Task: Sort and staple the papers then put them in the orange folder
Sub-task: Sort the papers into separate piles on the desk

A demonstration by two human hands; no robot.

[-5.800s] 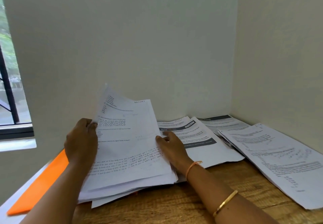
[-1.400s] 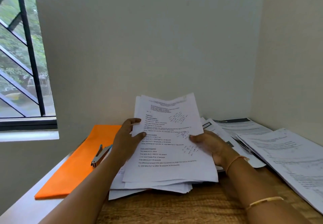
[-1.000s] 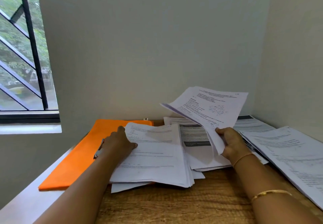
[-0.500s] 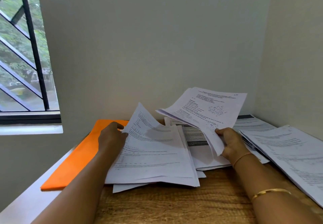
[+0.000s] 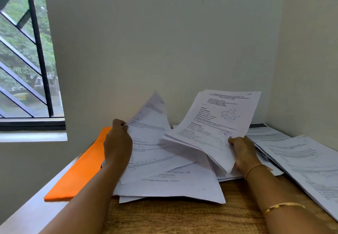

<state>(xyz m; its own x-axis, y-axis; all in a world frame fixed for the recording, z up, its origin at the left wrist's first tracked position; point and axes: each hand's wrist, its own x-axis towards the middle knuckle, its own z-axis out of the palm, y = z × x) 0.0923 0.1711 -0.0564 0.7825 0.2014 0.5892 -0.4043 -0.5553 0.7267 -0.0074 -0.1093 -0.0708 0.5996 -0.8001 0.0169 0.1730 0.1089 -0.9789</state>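
Pinching the left edge of a loose sheet (image 5: 146, 135), the left hand (image 5: 118, 142) lifts it so its far corner stands up off the stack (image 5: 170, 180) beneath. The right hand (image 5: 242, 151) grips the right edge of a sheaf (image 5: 215, 124) of several pages, held tilted above the worktop (image 5: 182, 217), with its lower left edge fanned and sagging toward the stack. Each hand is clenched on paper; the two hands are well apart, with the raised sheet and the sheaf nearly meeting between them.

The stack lies flat in the middle, its near edge ragged, with corners of lower sheets sticking out at the near left. An orange folder (image 5: 82, 168) lies closed just left of it, running from near left to far, partly behind the left arm; its left edge sits near the pale left rim of the worktop. On the right two more spreads of papers show: one far pile (image 5: 265, 133) behind the right hand and one larger pile (image 5: 311, 168) along the right wall, reaching the picture's right edge. Bare wood is open only along the near edge, between the forearms. Walls close the far and right sides; a barred window (image 5: 23, 60) is at far left.

Counted: two hands, one folder, one lifted sheet, one held sheaf, three resting piles.
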